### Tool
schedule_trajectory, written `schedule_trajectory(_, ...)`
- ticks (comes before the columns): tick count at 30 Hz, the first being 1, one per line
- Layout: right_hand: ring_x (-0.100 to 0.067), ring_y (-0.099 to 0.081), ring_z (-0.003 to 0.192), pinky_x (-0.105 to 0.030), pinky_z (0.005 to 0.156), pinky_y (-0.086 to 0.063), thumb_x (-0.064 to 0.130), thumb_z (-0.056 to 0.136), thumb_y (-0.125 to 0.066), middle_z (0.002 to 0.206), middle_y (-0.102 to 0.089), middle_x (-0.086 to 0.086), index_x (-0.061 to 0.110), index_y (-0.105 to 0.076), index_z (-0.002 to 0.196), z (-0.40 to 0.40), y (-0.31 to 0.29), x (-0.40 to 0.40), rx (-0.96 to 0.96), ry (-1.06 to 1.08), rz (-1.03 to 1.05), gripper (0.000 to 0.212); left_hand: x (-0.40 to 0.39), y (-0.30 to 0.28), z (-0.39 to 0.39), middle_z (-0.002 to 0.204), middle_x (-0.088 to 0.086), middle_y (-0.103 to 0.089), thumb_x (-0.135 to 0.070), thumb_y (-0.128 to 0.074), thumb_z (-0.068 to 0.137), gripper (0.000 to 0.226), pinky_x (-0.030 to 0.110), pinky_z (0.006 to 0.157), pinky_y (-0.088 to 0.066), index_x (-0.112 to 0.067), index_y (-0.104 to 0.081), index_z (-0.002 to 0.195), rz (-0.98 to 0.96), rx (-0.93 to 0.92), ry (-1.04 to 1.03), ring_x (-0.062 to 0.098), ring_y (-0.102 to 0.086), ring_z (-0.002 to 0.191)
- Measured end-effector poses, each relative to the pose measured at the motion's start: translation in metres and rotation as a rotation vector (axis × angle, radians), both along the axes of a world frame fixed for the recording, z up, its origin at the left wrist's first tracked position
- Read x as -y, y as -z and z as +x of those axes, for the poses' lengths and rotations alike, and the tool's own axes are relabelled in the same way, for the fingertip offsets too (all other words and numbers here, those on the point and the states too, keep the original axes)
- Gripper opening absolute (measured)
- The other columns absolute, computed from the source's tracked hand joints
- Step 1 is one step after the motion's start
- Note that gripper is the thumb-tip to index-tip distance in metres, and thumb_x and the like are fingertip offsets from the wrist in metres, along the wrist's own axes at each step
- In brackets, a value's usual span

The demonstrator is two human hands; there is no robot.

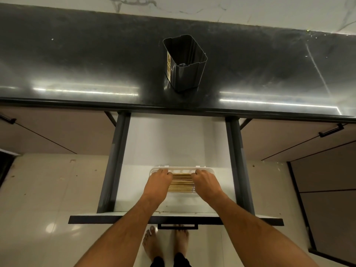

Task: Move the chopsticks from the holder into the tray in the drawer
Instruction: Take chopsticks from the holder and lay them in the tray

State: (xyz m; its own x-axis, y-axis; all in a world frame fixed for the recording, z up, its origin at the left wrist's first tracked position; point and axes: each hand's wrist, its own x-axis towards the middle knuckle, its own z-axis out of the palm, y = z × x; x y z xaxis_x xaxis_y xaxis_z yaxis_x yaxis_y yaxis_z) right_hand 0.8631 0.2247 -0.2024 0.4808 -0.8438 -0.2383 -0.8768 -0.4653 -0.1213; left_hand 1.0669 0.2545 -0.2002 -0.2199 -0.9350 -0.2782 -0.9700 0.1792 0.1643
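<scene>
Head view, looking down over an open drawer (174,143); nearest the viewer, at 6 o'clock, are two bare feet on the pale tiled floor and the drawer's dark front panel with its bar handle.

Just beyond, both forearms reach in toward 12 o'clock. The left hand (157,183) lies over the 9 o'clock end of the white tray (180,168), and the right hand (207,183) over its 3 o'clock end. On each hand the fingers curl down over the far part of the tray. Whether they grip the tray's rim, press the sticks level or merely rest cannot be told, as the fingertips are hidden.

Between the hands lie the chopsticks (182,182), pale wood, side by side and flat in the tray, running from 9 to 3 o'clock. The tray sits on the drawer's white floor, near its front.

Farther off, at 12 o'clock on the dark polished counter (77,60), stands the holder (184,62), a dark squarish cup, upright. Its interior shows no chopsticks.

Progress, as a judgement: the transfer appears complete; what may remain is squaring up the sticks or tray and withdrawing the hands.

Writing: a narrow yellowish label runs down the holder's 9 o'clock face; its print is too small to read. No other lettering is visible.
</scene>
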Motion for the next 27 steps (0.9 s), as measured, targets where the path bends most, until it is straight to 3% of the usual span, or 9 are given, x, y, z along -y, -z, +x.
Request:
schedule_trajectory(4, -0.016, -0.064, 0.067, -0.028, 0.063, -0.059, 0.022, 0.092, -0.071, 0.082, -0.070, -0.004, 0.012, -0.070, 0.090, -0.009, -0.010, -0.003, 0.320, 0.177, -0.215, 0.011, -0.004, -0.012, 0.008, 0.102, 0.004, -0.073, -0.015, -0.070, 0.090, 0.017, 0.031, 0.085, -0.057, -0.013, -0.070, 0.107, -0.257, -0.278, -0.107, 0.020, -0.068, 0.091)
schedule_trajectory(7, -0.011, -0.058, 0.067, -0.022, 0.063, -0.053, 0.022, 0.099, -0.061, 0.079, -0.065, 0.002, 0.015, -0.068, 0.089, -0.013, -0.016, -0.002, 0.571, 0.526, -0.326, 0.014, -0.003, -0.018, 0.012, 0.100, -0.001, -0.070, -0.018, -0.061, 0.097, 0.013, 0.023, 0.083, -0.054, -0.015, -0.069, 0.107, -0.441, -0.505, -0.357, 0.012, -0.064, 0.089)
schedule_trajectory(10, -0.013, -0.065, 0.083, -0.025, 0.073, -0.055, 0.033, 0.104, -0.051, 0.093, -0.066, 0.003, 0.017, -0.066, 0.102, -0.014, -0.018, 0.005, 0.731, 1.016, -0.161, 0.023, 0.002, -0.020, 0.013, 0.113, -0.003, -0.064, -0.022, -0.056, 0.100, 0.019, 0.029, 0.089, -0.054, -0.017, -0.064, 0.117, -0.333, -0.692, -0.875, 0.013, -0.061, 0.102)
schedule_trajectory(13, -0.017, -0.069, 0.074, -0.020, 0.055, -0.049, 0.038, 0.107, -0.042, 0.080, -0.066, -0.001, 0.012, -0.065, 0.096, -0.018, -0.012, 0.008, 0.790, 1.281, 0.055, 0.037, 0.004, -0.012, 0.016, 0.112, 0.007, -0.067, -0.023, -0.051, 0.103, 0.025, 0.039, 0.088, -0.056, -0.008, -0.066, 0.114, -0.085, -0.734, -1.161, 0.024, -0.064, 0.103)
schedule_trajectory(15, -0.018, -0.068, 0.068, -0.026, 0.055, -0.053, 0.039, 0.108, -0.038, 0.080, -0.067, -0.007, 0.009, -0.063, 0.091, -0.017, -0.009, 0.006, 0.770, 1.338, 0.175, 0.043, 0.002, -0.007, 0.017, 0.100, 0.012, -0.068, -0.024, -0.047, 0.103, 0.028, 0.042, 0.081, -0.056, -0.005, -0.067, 0.098, 0.058, -0.772, -1.248, 0.027, -0.065, 0.091)
schedule_trajectory(19, -0.025, -0.070, 0.079, -0.038, 0.075, -0.061, 0.040, 0.109, -0.034, 0.088, -0.067, -0.011, 0.009, -0.060, 0.093, -0.008, -0.006, 0.001, 0.714, 1.367, 0.281, 0.043, 0.001, -0.005, 0.012, 0.090, 0.012, -0.066, -0.026, -0.043, 0.103, 0.033, 0.037, 0.071, -0.052, -0.012, -0.061, 0.080, 0.192, -0.837, -1.315, 0.024, -0.062, 0.079)
schedule_trajectory(27, -0.022, -0.067, 0.078, -0.034, 0.072, -0.058, 0.035, 0.109, -0.035, 0.092, -0.068, -0.012, 0.010, -0.060, 0.094, -0.002, -0.002, -0.007, 0.663, 1.336, 0.275, 0.038, 0.000, -0.007, 0.012, 0.085, 0.015, -0.065, -0.017, -0.038, 0.102, 0.035, 0.041, 0.072, -0.054, -0.005, -0.062, 0.080, 0.160, -0.761, -1.272, 0.028, -0.064, 0.080)
